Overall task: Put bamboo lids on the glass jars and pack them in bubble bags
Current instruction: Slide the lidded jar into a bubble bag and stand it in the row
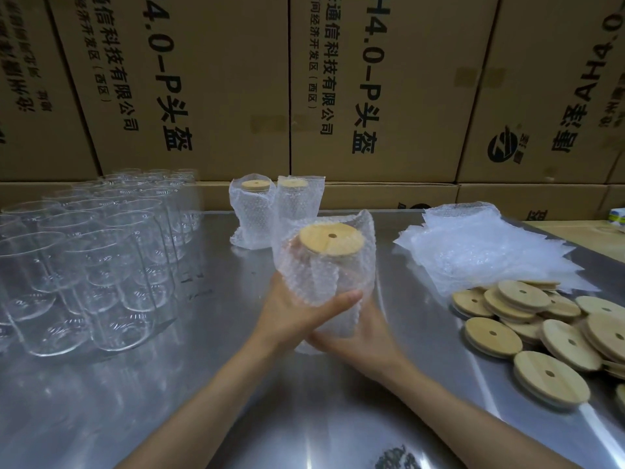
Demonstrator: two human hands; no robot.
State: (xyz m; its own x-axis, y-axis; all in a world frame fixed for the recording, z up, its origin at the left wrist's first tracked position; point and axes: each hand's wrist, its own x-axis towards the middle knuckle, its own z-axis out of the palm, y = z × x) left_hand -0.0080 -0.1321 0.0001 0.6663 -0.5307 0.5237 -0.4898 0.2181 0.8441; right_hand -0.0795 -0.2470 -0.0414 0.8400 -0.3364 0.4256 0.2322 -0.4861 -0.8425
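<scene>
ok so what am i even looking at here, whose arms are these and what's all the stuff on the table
There is no machine here: these are a person's two bare arms, seen from a camera worn on their head, looking forward and down. That is the only picture.

Both hands hold one glass jar in a bubble bag, just above a shiny metal table. The left hand wraps around the side with its thumb across the front; the right hand cups it lower down. A round bamboo lid with a small hole sits on top of the jar.

On the left stand many empty glass jars. At the back stand two packed jars. On the right lie a stack of bubble bags and a pile of loose bamboo lids. Printed cardboard boxes form the wall behind.
</scene>
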